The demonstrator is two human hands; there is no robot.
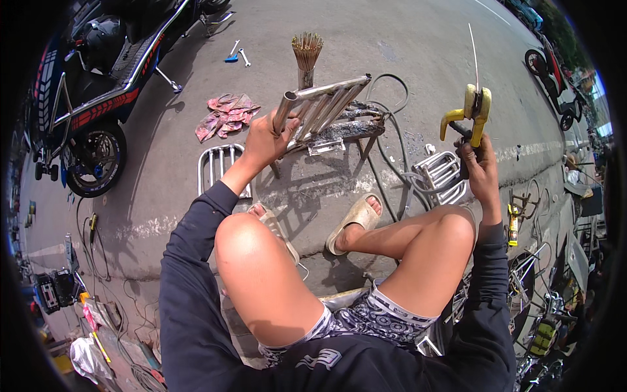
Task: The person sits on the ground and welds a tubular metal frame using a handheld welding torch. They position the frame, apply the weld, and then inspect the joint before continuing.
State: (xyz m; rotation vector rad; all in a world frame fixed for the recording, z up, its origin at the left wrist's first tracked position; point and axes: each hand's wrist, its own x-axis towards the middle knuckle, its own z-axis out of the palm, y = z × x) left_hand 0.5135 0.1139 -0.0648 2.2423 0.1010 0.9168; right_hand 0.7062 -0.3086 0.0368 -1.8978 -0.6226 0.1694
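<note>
My left hand (pixel 266 136) is closed round one tube of a metal tube rack (pixel 326 110), which is tilted up over a low, rough metal stand (pixel 356 130). In my right hand (pixel 480 166), raised at the right, is a yellow welding electrode holder (pixel 480 111). A thin pale welding rod (pixel 473 55) points upward from its jaws, well apart from the rack. Behind the rack, a bundle of welding rods (pixel 307 52) stands upright in a holder.
Similar barred metal racks (pixel 441 176) lie on the ground by my feet. A cable (pixel 398 176) loops beside the stand. A crumpled pink cloth (pixel 225 116) and two wrenches (pixel 244 57) lie further off. Motorcycles stand at left (pixel 98 98) and far right (pixel 552 81).
</note>
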